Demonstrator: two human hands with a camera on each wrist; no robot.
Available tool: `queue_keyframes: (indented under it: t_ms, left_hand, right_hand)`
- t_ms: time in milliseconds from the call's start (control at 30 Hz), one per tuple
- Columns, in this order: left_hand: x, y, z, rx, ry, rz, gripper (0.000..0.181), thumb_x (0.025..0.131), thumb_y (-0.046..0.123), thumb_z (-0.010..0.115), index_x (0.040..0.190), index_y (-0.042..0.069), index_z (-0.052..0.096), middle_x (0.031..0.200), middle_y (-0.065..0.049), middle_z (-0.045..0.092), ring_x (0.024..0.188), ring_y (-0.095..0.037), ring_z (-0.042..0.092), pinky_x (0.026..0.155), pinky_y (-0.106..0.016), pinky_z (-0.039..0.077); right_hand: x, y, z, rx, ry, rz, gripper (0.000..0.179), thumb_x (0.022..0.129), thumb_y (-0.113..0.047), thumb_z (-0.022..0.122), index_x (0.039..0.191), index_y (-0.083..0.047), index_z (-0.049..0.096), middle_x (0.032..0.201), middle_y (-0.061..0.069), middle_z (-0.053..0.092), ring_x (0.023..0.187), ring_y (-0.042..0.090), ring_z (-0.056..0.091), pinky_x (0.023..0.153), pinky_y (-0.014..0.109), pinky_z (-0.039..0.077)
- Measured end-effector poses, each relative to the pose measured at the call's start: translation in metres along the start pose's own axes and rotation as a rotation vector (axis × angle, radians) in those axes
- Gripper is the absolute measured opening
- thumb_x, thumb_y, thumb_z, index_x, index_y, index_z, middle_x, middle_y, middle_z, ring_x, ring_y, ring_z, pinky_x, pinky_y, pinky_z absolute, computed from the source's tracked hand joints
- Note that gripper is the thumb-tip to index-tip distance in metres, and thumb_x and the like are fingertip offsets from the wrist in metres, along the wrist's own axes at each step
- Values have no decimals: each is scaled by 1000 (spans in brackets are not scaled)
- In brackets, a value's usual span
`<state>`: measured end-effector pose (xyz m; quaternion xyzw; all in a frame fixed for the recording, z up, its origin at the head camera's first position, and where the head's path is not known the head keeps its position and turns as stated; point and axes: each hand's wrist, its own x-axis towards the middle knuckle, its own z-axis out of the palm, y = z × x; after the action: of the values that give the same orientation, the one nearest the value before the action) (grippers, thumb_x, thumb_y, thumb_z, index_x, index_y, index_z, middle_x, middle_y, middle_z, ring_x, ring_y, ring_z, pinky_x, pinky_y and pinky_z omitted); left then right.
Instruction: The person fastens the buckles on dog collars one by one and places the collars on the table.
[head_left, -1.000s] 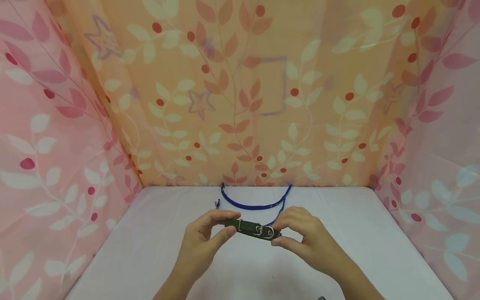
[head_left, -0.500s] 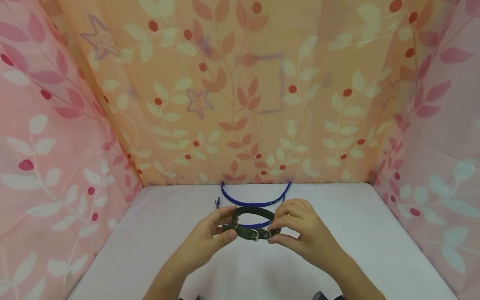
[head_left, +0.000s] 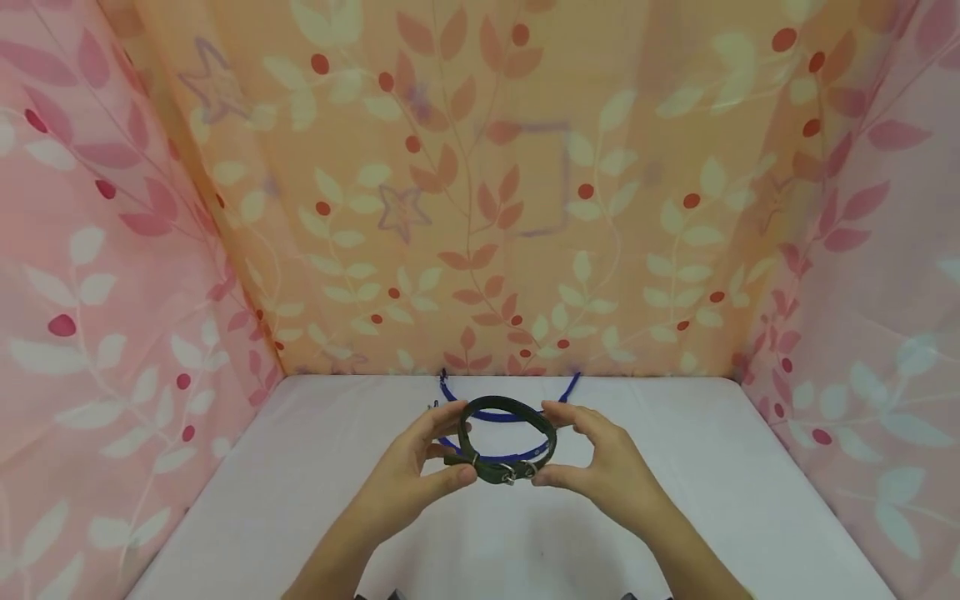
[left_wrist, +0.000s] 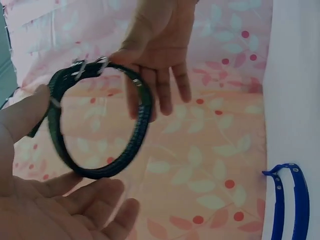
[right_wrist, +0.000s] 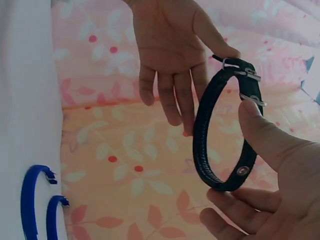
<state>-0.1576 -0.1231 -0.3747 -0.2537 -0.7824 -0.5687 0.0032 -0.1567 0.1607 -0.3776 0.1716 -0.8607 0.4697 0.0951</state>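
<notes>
A dark green collar (head_left: pixel 491 473) is buckled into a round loop and held up over the table between both hands. My left hand (head_left: pixel 405 475) pinches its left side, thumb near the keeper and tail, fingers at the far part of the band. On the other side, my right hand (head_left: pixel 615 467) holds it with the thumb beside the D-ring and fingertips at the back of the loop. The left wrist view shows the collar (left_wrist: pixel 145 110) as a wide ring with its silver buckle. In the right wrist view a metal eyelet (right_wrist: pixel 242 171) shows on the band.
Behind the hands a blue strap (head_left: pixel 502 417) lies curved on the white table (head_left: pixel 247 500), near its back edge. Part of it is seen through the loop. A patterned orange curtain (head_left: pixel 480 167) hangs at the back, with pink curtains (head_left: pixel 97 333) at the sides.
The collar was seen edge-on as a flat band; it has tilted and spread into a round loop facing the head camera. Both hands stay on it, and the right fingers have shifted along the band.
</notes>
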Motion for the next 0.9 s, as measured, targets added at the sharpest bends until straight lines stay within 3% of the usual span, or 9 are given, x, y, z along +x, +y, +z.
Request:
queue_keyframes:
  t_ms: [133,200,400,500,633,733,900]
  left_hand:
    - [-1,-9,-4,55,79,-3,71,88,27,83,149,26,47,136,3,62,128,-25,57,103,-46,50]
    - [-4,-15,-9,102,116,-6,72,87,29,83,149,30,47,139,6,61,124,-22,59,102,-46,50]
    - [-23,-41,-30,197,209,53,75,84,22,86,149,30,50,146,9,58,122,-20,60,103,-33,51]
    - [-36,-57,-42,245,250,47,78,83,15,86,150,31,50,143,8,61,118,-16,61,105,-42,50]
    - [-54,-77,-56,314,253,-2,75,86,16,83,151,30,49,141,3,62,111,-11,61,101,-65,47]
    - [-63,-90,-67,377,230,-19,73,87,19,82,152,29,49,141,2,63,108,-13,63,96,-71,46]
    - [-66,-105,-87,476,192,-20,73,88,25,81,153,26,48,142,1,62,106,-16,66,93,-72,47]
  right_hand:
    - [7,3,13,173,-25,52,80,74,-38,93,144,-27,56,135,-8,65,128,22,57,107,56,46]
    - [12,2,20,236,-39,62,78,77,-34,91,145,-26,55,137,-8,64,129,22,56,108,55,45]
    - [25,-6,49,289,-72,35,73,78,-29,91,144,-28,58,135,-12,65,128,15,55,109,51,44]
    - [30,-9,68,316,-102,12,72,79,-28,90,144,-27,58,137,-12,63,129,14,55,112,53,41]
    - [33,-8,98,317,-146,41,72,81,-31,88,145,-26,57,139,-8,60,129,18,54,111,52,43]
    - [36,-7,117,307,-165,75,71,82,-31,88,145,-22,56,140,-5,60,128,21,55,109,49,44]
    - [44,-4,144,293,-159,98,75,80,-27,89,146,-14,55,144,1,58,128,25,57,110,50,45]
